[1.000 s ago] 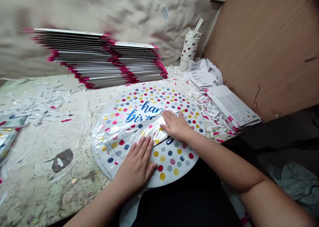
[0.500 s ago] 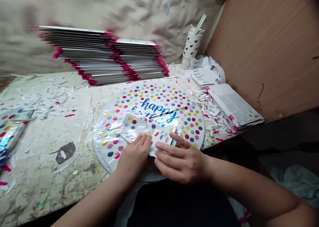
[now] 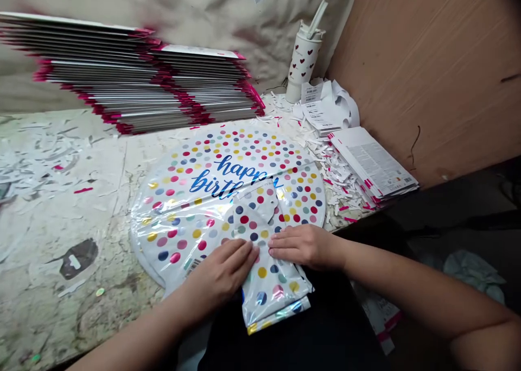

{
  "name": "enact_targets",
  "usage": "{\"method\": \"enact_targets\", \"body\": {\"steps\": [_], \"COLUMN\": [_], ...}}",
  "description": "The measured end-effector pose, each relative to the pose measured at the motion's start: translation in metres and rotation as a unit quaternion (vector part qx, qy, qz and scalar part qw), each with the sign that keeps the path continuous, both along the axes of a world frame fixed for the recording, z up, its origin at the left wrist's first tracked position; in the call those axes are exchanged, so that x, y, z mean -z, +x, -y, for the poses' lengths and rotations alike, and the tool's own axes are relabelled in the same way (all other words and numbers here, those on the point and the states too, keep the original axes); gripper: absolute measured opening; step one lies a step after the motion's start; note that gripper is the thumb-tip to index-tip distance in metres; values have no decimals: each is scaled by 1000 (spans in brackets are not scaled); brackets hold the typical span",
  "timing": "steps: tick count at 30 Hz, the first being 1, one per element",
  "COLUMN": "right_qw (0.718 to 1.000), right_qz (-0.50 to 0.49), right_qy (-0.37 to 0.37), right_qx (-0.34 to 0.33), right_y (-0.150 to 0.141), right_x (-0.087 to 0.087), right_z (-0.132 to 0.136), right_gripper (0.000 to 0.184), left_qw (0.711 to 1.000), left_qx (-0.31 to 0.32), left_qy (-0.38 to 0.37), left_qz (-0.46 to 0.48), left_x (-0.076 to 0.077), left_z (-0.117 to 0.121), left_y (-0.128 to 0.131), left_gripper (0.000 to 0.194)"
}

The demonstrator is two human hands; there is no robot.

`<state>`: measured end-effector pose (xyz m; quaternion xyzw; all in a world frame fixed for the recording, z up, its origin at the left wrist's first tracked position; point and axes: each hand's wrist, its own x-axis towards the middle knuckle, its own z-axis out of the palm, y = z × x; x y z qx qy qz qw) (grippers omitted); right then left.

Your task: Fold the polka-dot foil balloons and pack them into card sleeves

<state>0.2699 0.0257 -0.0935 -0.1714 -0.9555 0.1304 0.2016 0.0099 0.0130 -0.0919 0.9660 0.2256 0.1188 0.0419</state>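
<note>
A round foil balloon point(image 3: 211, 181) printed with coloured dots and "happy birthday" lies flat on the worn table point(image 3: 61, 241). On its near edge rests a folded dotted balloon point(image 3: 264, 284), its lower end hanging over the table edge. My left hand point(image 3: 222, 276) lies flat on the left side of the folded balloon, fingers stretched out together. My right hand point(image 3: 303, 246) presses on its right side, fingers extended and pointing left. The fingertips of both hands nearly meet over the fold.
A tall stack of flat pink-edged packages point(image 3: 134, 86) stands at the back. A white cup with hearts point(image 3: 301, 62) sits in the corner by label sheets point(image 3: 325, 108). Printed cards point(image 3: 372, 165) lie at right beside a wooden wall point(image 3: 431, 62). Paper scraps point(image 3: 44, 148) litter the table.
The balloon piece has been folded into a narrow strip turned toward me. My right hand moved from the balloon's middle to the near edge, beside my left hand.
</note>
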Motion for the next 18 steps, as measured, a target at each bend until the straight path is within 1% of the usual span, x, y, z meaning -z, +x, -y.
{"method": "enact_targets", "body": {"steps": [1, 2, 3, 4, 5, 6, 7, 8, 9, 10, 11, 12, 13, 15, 16, 17, 18], "right_qw": [998, 991, 977, 957, 929, 896, 863, 835, 813, 802, 806, 823, 847, 898, 916, 925, 926], "right_qz": [-16, -37, -55, -65, -63, -51, -34, -19, -11, -11, -16, -19, -16, 17, 44, 70, 90], "right_qy": [-57, -123, -195, -264, -327, -375, -406, -421, -425, -410, -372, -315, -246, -119, -85, -78, -82], "right_qx": [14, 34, 61, 103, 162, 230, 298, 354, 398, 434, 460, 472, 470, 423, 391, 366, 357], "right_y": [1, 3, 3, 3, 3, 1, 0, -3, -6, -9, -13, -18, -22, -32, -36, -39, -42], "right_x": [-1, -2, -3, -4, -6, -7, -9, -11, -12, -14, -16, -17, -17, -13, -9, -5, 0], "right_z": [0, -2, -5, -9, -14, -20, -25, -30, -34, -37, -37, -36, -34, -27, -24, -22, -21], "right_gripper": [27, 26, 23, 19, 15, 18, 27, 35, 39, 40, 38, 36, 38, 45, 48, 52, 54], "left_qw": [999, 997, 989, 972, 946, 907, 862, 816, 776, 745, 723, 709, 701, 683, 680, 676, 663], "left_qx": [-12, -39, -80, -133, -194, -259, -318, -365, -401, -424, -435, -440, -441, -441, -439, -437, -438], "left_qy": [-14, -47, -102, -171, -245, -321, -388, -441, -480, -509, -531, -545, -554, -574, -578, -582, -589], "left_qz": [29, 57, 77, 86, 87, 83, 79, 78, 78, 81, 82, 83, 84, 94, 101, 119, 147], "left_x": [0, -1, -4, -7, -11, -16, -20, -24, -26, -27, -27, -27, -26, -30, -34, -40, -47], "left_z": [2, 2, 1, -3, -9, -17, -25, -34, -43, -51, -57, -62, -66, -69, -68, -66, -64], "left_y": [-3, -4, -5, -4, -1, 3, 8, 14, 20, 25, 30, 33, 35, 33, 29, 23, 17], "left_gripper": [41, 39, 36, 33, 29, 27, 28, 32, 35, 37, 37, 37, 36, 35, 34, 32, 31]}}
